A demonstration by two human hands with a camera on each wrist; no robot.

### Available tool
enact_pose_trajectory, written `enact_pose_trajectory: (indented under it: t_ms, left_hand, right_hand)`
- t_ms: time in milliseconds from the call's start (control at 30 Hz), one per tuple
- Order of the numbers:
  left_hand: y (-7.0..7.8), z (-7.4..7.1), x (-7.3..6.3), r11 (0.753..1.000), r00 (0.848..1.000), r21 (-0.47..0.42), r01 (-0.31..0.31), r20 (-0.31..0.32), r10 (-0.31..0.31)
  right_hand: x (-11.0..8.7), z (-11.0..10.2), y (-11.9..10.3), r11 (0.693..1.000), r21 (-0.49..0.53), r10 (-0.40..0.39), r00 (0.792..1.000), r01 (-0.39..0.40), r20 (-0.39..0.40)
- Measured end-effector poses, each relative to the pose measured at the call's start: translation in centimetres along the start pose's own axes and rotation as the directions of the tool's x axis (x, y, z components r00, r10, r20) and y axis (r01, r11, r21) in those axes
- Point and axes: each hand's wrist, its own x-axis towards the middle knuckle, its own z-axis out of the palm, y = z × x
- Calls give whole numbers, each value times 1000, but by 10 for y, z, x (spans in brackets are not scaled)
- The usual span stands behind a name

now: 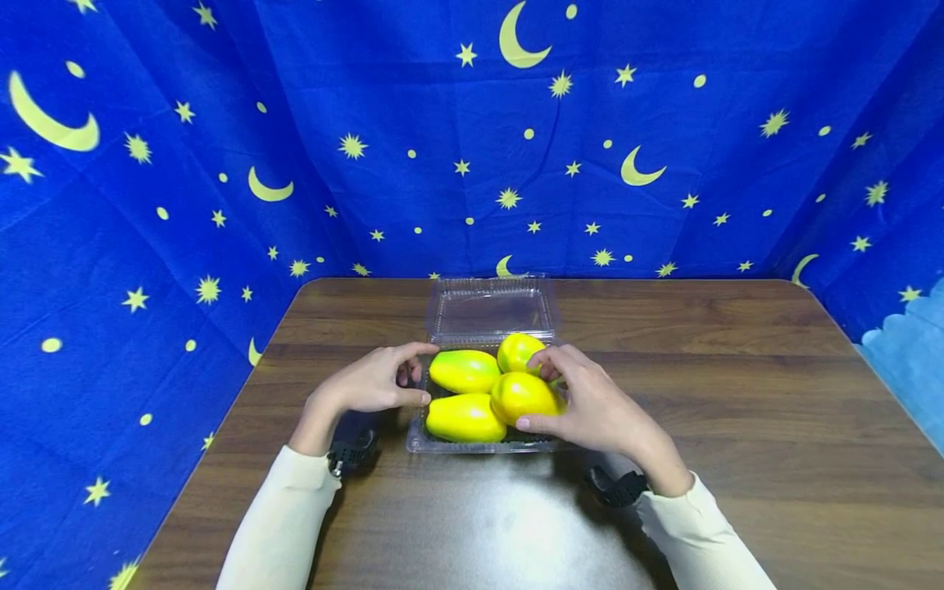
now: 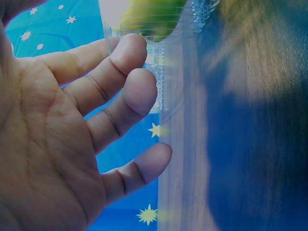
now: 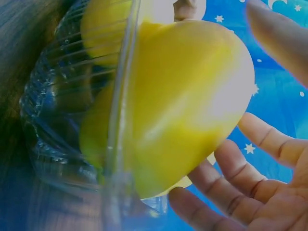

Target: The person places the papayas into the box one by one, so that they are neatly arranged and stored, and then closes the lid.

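Note:
A clear plastic clamshell box (image 1: 483, 447) lies on the table with its lid (image 1: 492, 315) raised at the back. Several yellow mangoes fill it: a back-left mango (image 1: 465, 371) with a green tinge, a front-left mango (image 1: 466, 419), a back-right mango (image 1: 519, 352) and a front-right mango (image 1: 525, 395). My left hand (image 1: 372, 378) rests at the box's left edge, its fingers loosely bent and the palm holding nothing. Around the front-right mango spreads my right hand (image 1: 590, 399). In the right wrist view, its fingertips (image 3: 231, 154) are against or very near the mango (image 3: 192, 96), while the thumb stands apart.
The brown wooden table (image 1: 737, 393) extends to both sides of the box. Behind and at the left hangs a blue cloth (image 1: 413, 98) with yellow moons and stars. A light-blue fabric (image 1: 910, 352) shows at the right edge. Each wrist wears a black strap (image 1: 619, 487).

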Motion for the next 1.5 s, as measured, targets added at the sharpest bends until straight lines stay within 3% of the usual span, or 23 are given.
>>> enact_pose_trajectory:
  t_ms: [200, 533, 867, 1133, 1300, 1500]
  left_hand:
    - [1, 0, 2, 1000, 1000, -2, 0, 2, 0]
    - [2, 1, -1, 1000, 1000, -13, 10, 7, -10]
    - [-1, 1, -2, 1000, 1000, -5, 18, -4, -18]
    - [-1, 3, 0, 1000, 1000, 2, 22, -5, -22]
    - [-1, 4, 0, 1000, 1000, 2, 15, -1, -15]
    - [-2, 2, 1, 1000, 1000, -5, 5, -3, -5]
  right_hand:
    - [-1, -7, 0, 999, 18, 28, 999, -28, -22]
    - [3, -16, 5, 999, 0, -38, 990, 38, -138]
    - [12, -23, 11, 999, 34, -12, 991, 17, -134]
    - [24, -29, 26, 999, 32, -17, 986, 22, -168]
    - [35, -30, 38, 995, 101, 0, 979, 21, -202]
    - [47, -21, 67, 984, 173, 65, 983, -35, -172]
